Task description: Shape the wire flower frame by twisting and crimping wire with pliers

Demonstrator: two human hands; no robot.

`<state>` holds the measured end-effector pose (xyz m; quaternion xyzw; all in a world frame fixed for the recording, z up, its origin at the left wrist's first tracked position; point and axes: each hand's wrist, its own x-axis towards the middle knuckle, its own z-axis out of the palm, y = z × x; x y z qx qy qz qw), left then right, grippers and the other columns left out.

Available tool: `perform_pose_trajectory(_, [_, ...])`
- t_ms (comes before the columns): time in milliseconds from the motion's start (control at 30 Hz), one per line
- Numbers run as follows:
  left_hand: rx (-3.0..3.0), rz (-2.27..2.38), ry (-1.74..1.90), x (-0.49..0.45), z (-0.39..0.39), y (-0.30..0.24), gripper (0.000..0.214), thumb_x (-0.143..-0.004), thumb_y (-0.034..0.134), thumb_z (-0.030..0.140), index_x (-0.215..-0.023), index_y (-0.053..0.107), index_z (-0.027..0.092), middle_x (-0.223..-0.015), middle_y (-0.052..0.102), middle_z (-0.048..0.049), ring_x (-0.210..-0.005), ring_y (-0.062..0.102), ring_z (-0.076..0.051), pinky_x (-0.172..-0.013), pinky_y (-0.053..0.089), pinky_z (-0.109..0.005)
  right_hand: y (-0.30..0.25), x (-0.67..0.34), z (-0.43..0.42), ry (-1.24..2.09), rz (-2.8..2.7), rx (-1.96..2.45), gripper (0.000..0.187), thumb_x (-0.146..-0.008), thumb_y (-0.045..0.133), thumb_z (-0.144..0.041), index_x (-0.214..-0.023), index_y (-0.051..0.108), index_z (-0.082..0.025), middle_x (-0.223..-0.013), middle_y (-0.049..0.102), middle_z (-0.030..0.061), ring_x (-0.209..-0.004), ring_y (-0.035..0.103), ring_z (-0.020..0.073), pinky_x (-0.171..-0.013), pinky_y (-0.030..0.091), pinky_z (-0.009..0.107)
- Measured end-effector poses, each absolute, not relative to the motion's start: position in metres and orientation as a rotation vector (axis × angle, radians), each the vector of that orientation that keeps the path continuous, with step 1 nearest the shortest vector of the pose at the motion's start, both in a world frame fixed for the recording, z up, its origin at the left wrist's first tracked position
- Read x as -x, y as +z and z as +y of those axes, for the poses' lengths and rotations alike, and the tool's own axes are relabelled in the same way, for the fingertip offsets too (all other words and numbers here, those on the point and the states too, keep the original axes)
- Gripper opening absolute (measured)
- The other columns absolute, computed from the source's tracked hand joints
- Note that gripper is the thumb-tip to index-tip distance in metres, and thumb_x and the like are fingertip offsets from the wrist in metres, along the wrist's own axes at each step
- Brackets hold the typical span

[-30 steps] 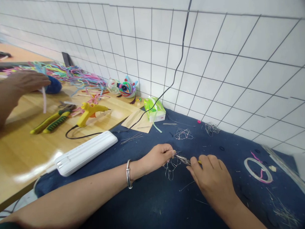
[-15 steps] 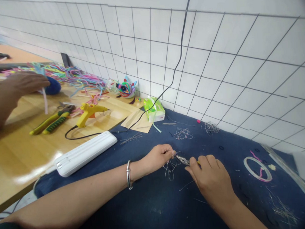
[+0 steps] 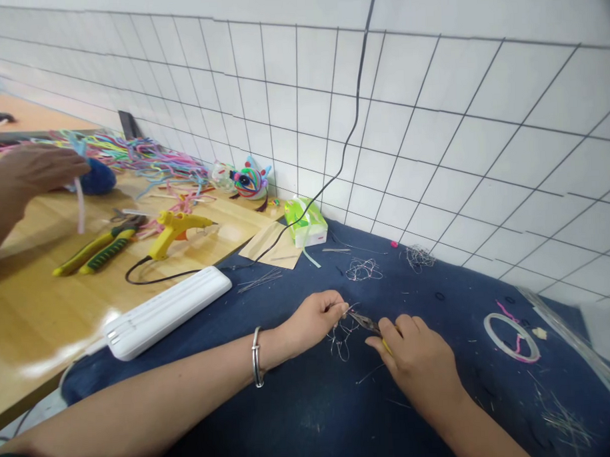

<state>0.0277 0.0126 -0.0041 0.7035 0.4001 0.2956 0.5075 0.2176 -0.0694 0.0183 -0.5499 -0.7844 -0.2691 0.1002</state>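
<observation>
My left hand [image 3: 319,318], with a silver bangle at its wrist, pinches a thin wire shape [image 3: 342,344] whose loops hang below the fingertips. Wrapped in my right hand [image 3: 419,358] is a pair of pliers [image 3: 366,323] with yellow handles. The jaws point left and reach the wire beside my left fingertips; whether they grip it is too small to tell. Beyond my hands, two tangles of bent wire lie on the dark blue cloth, one nearer [image 3: 363,269] and one by the wall [image 3: 420,257].
Another person's hand [image 3: 37,171] is over a blue ball [image 3: 99,177] at left. A yellow glue gun [image 3: 178,231], larger pliers [image 3: 100,250], a white power strip [image 3: 168,313] and a tissue pack [image 3: 306,222] lie around. A tape ring [image 3: 511,338] sits right, and a black cable [image 3: 349,140] hangs down.
The pliers' jaws have turned slightly in my right hand, and more of their yellow handle shows. My left hand keeps its pinch on the wire. The whole view has shifted slightly.
</observation>
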Motion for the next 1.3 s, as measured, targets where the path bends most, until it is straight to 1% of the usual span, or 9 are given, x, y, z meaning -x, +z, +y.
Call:
perform_pose_trajectory(167, [-1.687, 0.951, 0.741, -0.028, 0.01, -0.001, 0.028, -0.085, 0.042, 0.037, -0.067, 0.045, 0.015, -0.056, 0.039, 0.005, -0.051, 0.034, -0.008, -0.048, 0.027, -0.019, 0.014, -0.219, -0.069, -0.657, -2.269, 1.682, 0.024, -0.085, 0.048, -0.043, -0.082, 0.059, -0.022, -0.066, 0.049, 0.0011, -0.063, 0.044, 0.0144, -0.053, 0.023, 0.027])
perform_pose_trajectory(367, [-1.667, 0.928, 0.742, -0.029, 0.01, -0.001, 0.027, -0.085, 0.043, 0.036, -0.068, 0.045, 0.015, -0.056, 0.038, 0.0056, -0.051, 0.032, -0.007, -0.048, 0.026, -0.019, 0.01, -0.222, -0.069, -0.452, -2.221, 1.712, 0.027, -0.085, 0.047, -0.046, -0.08, 0.058, -0.022, -0.068, 0.051, 0.0004, -0.064, 0.05, 0.0136, -0.055, 0.027, 0.025])
perform_pose_trajectory(667, [-1.651, 0.894, 0.74, -0.027, 0.007, 0.001, 0.027, -0.085, 0.043, 0.037, -0.071, 0.047, 0.014, -0.056, 0.038, 0.0057, -0.05, 0.032, -0.007, -0.047, 0.025, -0.018, 0.004, -0.225, -0.069, -0.04, -2.114, 1.805, 0.03, -0.083, 0.045, -0.052, -0.088, 0.058, -0.025, -0.073, 0.055, -0.0016, -0.063, 0.054, 0.0121, -0.055, 0.033, 0.022])
perform_pose_trajectory(733, [-1.621, 0.889, 0.739, -0.027, 0.006, 0.001, 0.027, -0.085, 0.044, 0.037, -0.07, 0.046, 0.015, -0.055, 0.038, 0.0059, -0.05, 0.032, -0.007, -0.047, 0.025, -0.018, 0.003, -0.225, -0.07, -0.092, -2.118, 1.788, 0.029, -0.084, 0.045, -0.05, -0.088, 0.058, -0.025, -0.073, 0.055, -0.0012, -0.064, 0.054, 0.0126, -0.056, 0.034, 0.023])
perform_pose_trajectory(867, [-1.49, 0.876, 0.729, -0.029, 0.005, 0.001, 0.027, -0.084, 0.045, 0.038, -0.069, 0.045, 0.015, -0.054, 0.037, 0.0063, -0.047, 0.03, -0.006, -0.045, 0.024, -0.019, 0.002, -0.224, -0.072, -0.404, -2.168, 1.696, 0.026, -0.085, 0.046, -0.046, -0.088, 0.059, -0.023, -0.07, 0.053, 0.0007, -0.067, 0.052, 0.0152, -0.059, 0.032, 0.025])
perform_pose_trajectory(933, [-1.415, 0.856, 0.72, -0.03, 0.005, 0.002, 0.026, -0.083, 0.046, 0.037, -0.069, 0.045, 0.015, -0.054, 0.038, 0.0064, -0.047, 0.03, -0.006, -0.045, 0.024, -0.019, 0.002, -0.224, -0.073, -0.466, -2.181, 1.659, 0.025, -0.085, 0.047, -0.044, -0.09, 0.06, -0.022, -0.07, 0.053, 0.0015, -0.068, 0.051, 0.0153, -0.06, 0.032, 0.025])
perform_pose_trajectory(1200, [-1.254, 0.815, 0.697, -0.03, 0.006, 0.001, 0.022, -0.079, 0.05, 0.033, -0.068, 0.046, 0.015, -0.055, 0.039, 0.0057, -0.046, 0.031, -0.005, -0.045, 0.025, -0.019, 0.0, -0.224, -0.07, -0.458, -2.199, 1.643, 0.026, -0.086, 0.047, -0.042, -0.093, 0.06, -0.021, -0.072, 0.053, 0.0025, -0.07, 0.051, 0.0154, -0.063, 0.033, 0.025])
perform_pose_trajectory(1300, [-1.234, 0.794, 0.685, -0.029, 0.008, -0.001, 0.021, -0.079, 0.05, 0.032, -0.068, 0.047, 0.014, -0.056, 0.04, 0.0053, -0.046, 0.032, -0.005, -0.046, 0.025, -0.019, 0.0, -0.228, -0.069, -0.411, -2.22, 1.646, 0.026, -0.085, 0.047, -0.043, -0.089, 0.059, -0.021, -0.073, 0.054, 0.0027, -0.071, 0.05, 0.0158, -0.063, 0.034, 0.026])
